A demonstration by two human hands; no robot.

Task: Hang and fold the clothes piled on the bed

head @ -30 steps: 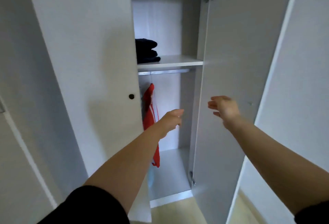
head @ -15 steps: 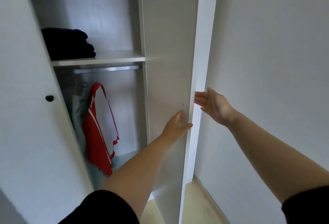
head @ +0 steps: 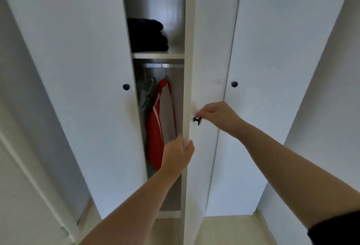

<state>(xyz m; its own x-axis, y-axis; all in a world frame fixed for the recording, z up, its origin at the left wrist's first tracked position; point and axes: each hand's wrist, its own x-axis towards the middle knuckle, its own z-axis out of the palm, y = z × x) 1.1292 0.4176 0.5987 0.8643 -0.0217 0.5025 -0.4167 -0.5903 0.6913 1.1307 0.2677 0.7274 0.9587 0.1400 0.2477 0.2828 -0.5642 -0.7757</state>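
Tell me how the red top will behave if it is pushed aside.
The red top is probably floppy: it hangs in loose folds. It looks thin, so likely light. Hung under the rail, it may swing.

A narrow gap at the centre of the frame opens into the wardrobe, between the left door (head: 78,69) and the middle door (head: 206,49). Inside, a shelf (head: 157,56) crosses the upper part of the gap, with a folded pile (head: 148,36) on it. Just below the shelf runs a rail (head: 165,66). A jacket (head: 155,131) hangs under it, with another garment (head: 145,96) just left of it. The left hand (head: 178,153) grips the middle door's edge, below its knob (head: 197,119), which the right hand (head: 214,114) pinches. The right door (head: 282,69) stands right of the middle door.
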